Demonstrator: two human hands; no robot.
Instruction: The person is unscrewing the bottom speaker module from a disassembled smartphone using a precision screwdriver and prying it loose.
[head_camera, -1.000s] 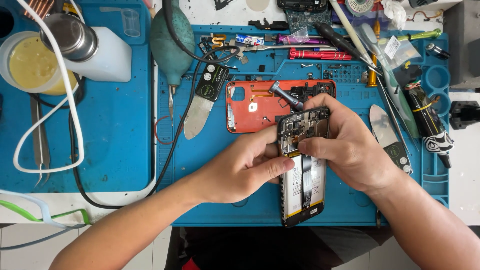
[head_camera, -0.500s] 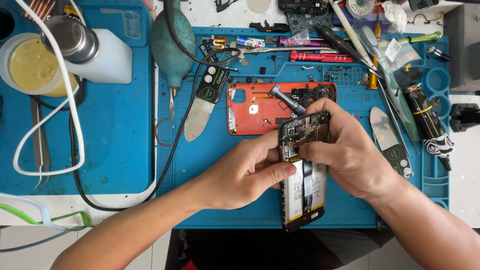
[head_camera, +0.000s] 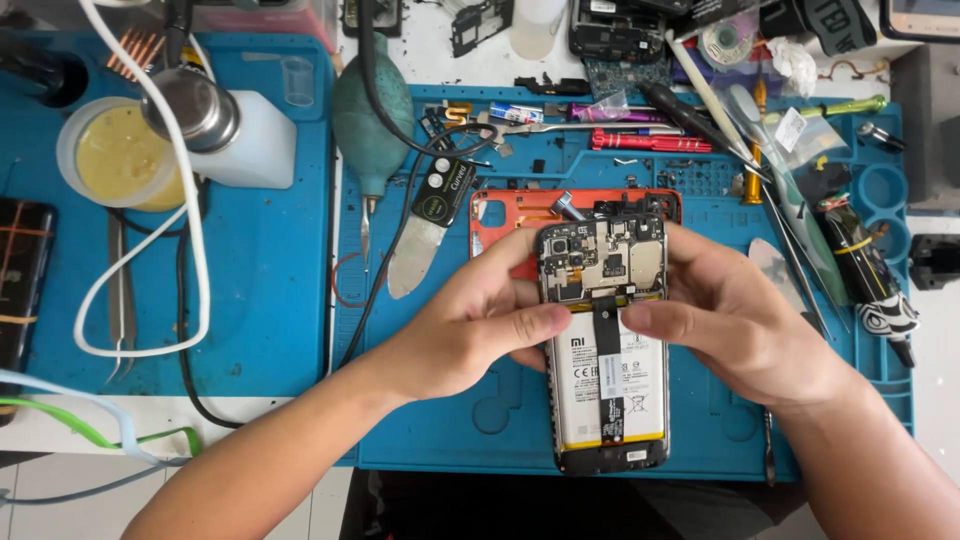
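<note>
Back cover (head_camera: 505, 225) off at 12 o'clock; opened phone (head_camera: 605, 340) pinched by left hand (head_camera: 480, 330) and right hand (head_camera: 745, 330); board, battery still in.

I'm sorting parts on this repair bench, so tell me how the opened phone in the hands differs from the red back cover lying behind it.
The opened phone is held by the left hand and right hand; the red back cover lies on the blue mat. The phone shows a circuit board and white battery; the cover is a plain red shell. The phone is fully visible; the cover is mostly hidden behind it. Both are similar rounded rectangles.
</note>
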